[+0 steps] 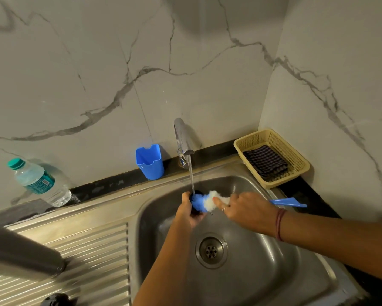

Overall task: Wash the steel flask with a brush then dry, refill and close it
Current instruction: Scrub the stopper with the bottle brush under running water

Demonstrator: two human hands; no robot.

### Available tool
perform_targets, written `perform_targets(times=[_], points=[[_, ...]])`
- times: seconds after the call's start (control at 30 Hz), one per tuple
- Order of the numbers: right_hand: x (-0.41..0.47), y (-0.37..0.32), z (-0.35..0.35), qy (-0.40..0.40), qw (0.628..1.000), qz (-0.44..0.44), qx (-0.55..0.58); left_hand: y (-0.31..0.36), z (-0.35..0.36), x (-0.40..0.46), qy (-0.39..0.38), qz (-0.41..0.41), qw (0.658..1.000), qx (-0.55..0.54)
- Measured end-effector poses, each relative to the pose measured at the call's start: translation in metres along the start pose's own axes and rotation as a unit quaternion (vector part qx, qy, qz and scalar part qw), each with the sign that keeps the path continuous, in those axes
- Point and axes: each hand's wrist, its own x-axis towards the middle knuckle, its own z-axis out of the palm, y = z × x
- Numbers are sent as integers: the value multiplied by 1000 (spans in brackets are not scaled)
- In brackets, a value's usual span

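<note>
Head view looks down at a shiny metal sink point(263, 283). Water runs in a thin stream from the tap point(182, 140). The left hand point(189, 214) curls its fingers round a small dark round thing point(195, 212) right under the water. It may be the flask's cap, but I cannot tell. The right hand point(245, 209) grips the brush point(207, 203) near its fluffy end, and one finger lies straight along it. The brush head is soft and fuzzy, blue at the tip and white behind, and it presses against the dark thing. Its flat blue plastic handle sticks out past the wrist.

The steel flask point(24, 252) lies on its side on the ribbed metal board left of the sink, well away from both hands. It is long, round and grey, and blurry here.

I think the washing step is going on now, and the small part gets scrubbed first. Next, I guess, the hands need to rinse it, put it down and pick up the flask.

A clear plastic water bottle point(38, 183) with a green cap stands by the wall. A blue plastic cup point(150, 162) sits behind the sink. A yellow basket point(296, 159) full of little holes holds a dark checked cloth point(266, 162), folded flat.
</note>
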Motion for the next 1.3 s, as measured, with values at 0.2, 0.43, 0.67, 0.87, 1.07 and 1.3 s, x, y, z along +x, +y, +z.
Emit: perform_targets(times=[0.2,0.43,0.67,0.87,1.07,1.3], points=[[0,16,17,16,996,-32,-82,-6,-4,1,52,-28,995,84],[13,17,17,-270,508,381,724,-7,-9,0,12,28,1000,2],[-6,-1,15,-59,996,46,54,-12,-5,3,16,-2,1000,12],[-2,14,13,45,984,-46,-169,-17,-3,-3,48,-58,995,68],[13,23,17,-220,754,316,532,-10,-6,-5,-2,15,1000,-25],[-6,-8,28,-186,798,289,496,-20,-6,-3,-23,23,999,-22]])
